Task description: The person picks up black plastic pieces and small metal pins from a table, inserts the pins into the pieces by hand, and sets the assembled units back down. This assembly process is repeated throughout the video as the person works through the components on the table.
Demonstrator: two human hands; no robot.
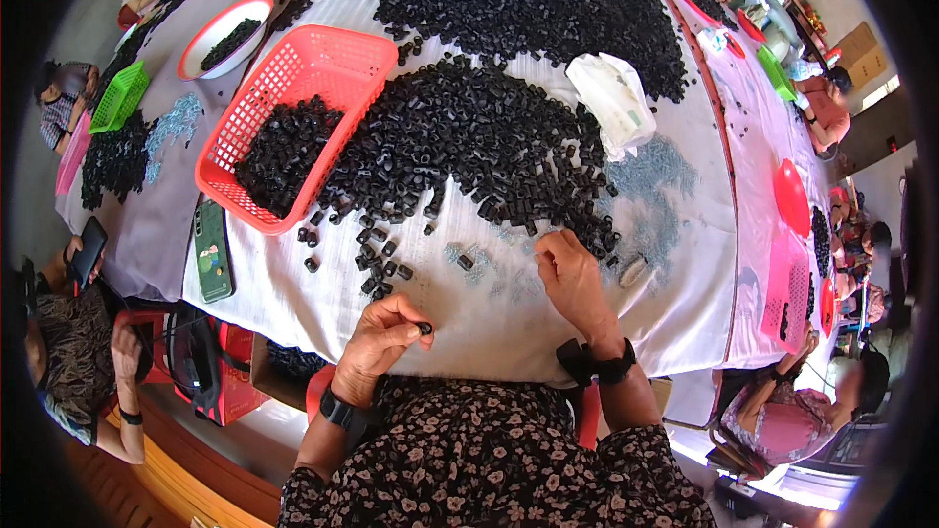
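Observation:
Near the table's front edge, my left hand (pixel 384 334) pinches a small black plastic piece (pixel 424 329), hollow like a short tube, between thumb and fingertips. Farther forward and to the right, my right hand (pixel 574 282) has its fingers drawn together over the cloth; anything between them is too small to see. It is beside the near edge of a heap of black plastic pieces (pixel 469 137). Tiny pale-blue clear pieces (pixel 657 200) lie scattered to its right, with more of them left of it around a lone black piece (pixel 466 261).
A red slotted basket (pixel 357 44) part full of black pieces stands left of the heap. By it lies a green-backed phone (pixel 211 252). A crumpled white plastic bag (pixel 614 103) rests at the heap's right. Other people sit around the table; one at left holds a phone (pixel 88 252).

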